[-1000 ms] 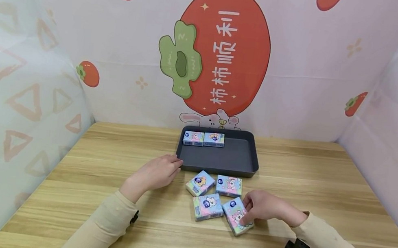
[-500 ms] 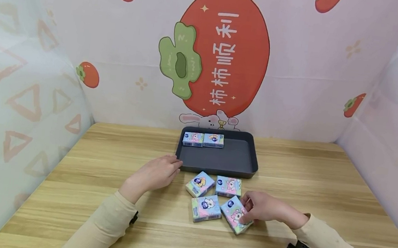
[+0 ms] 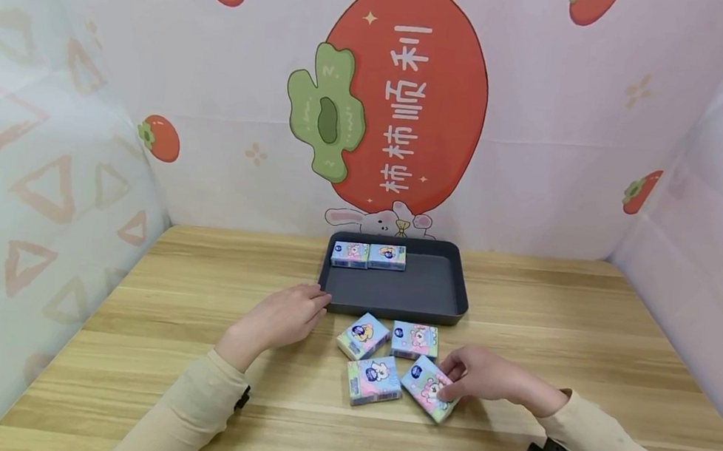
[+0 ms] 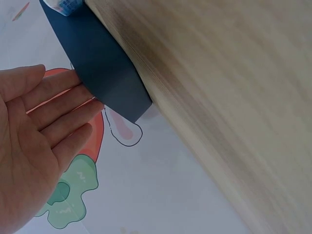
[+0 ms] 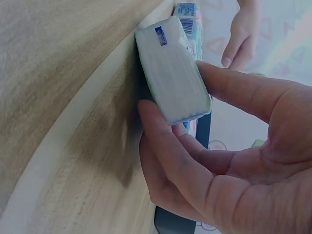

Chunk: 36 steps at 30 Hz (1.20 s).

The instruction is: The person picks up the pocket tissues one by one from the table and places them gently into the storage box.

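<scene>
My right hand point(image 3: 493, 377) pinches a pocket tissue pack point(image 3: 423, 386) between thumb and fingers, low over the table. In the right wrist view the white end of this held pack point(image 5: 173, 73) faces the camera, thumb on one side and fingers on the other. My left hand point(image 3: 279, 316) has its fingers extended, tips at the near left corner of the dark tray point(image 3: 392, 312); the left wrist view shows them against its outer wall. Beside the held pack lie a bunny-print pack point(image 3: 374, 380), a tilted pack point(image 3: 364, 336) and another pack point(image 3: 415, 340).
Two tissue packs, a left one point(image 3: 350, 254) and a right one point(image 3: 388, 256), sit side by side in the tray's far left corner. The wooden table point(image 3: 283, 440) ends at a printed backdrop point(image 3: 529, 163) behind the tray, with cloth sides left and right.
The pack in my right hand has turned slightly counterclockwise, its near end swinging right and a little away from me. My left hand stays at the tray corner.
</scene>
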{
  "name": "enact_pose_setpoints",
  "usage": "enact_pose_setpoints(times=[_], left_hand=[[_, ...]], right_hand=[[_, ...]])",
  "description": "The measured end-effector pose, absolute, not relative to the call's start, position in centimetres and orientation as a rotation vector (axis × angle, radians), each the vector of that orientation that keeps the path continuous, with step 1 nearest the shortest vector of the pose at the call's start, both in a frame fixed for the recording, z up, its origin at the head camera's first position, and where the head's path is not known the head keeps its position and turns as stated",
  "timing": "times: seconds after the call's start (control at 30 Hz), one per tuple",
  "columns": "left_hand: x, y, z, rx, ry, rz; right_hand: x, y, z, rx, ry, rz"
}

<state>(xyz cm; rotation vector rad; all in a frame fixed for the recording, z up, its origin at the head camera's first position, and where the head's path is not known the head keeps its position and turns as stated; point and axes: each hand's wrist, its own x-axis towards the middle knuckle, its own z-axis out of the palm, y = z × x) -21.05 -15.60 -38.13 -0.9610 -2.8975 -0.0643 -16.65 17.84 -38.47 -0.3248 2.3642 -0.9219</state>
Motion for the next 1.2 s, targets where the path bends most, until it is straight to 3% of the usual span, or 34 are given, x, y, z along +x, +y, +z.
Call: enact_pose_setpoints(times=[1.2], left_hand=[[-21.1,-15.6,-38.3,-0.938,-2.923,-0.067]], right_hand=[[-18.9,19.6,-35.4,-0.303,2.394,-1.097]])
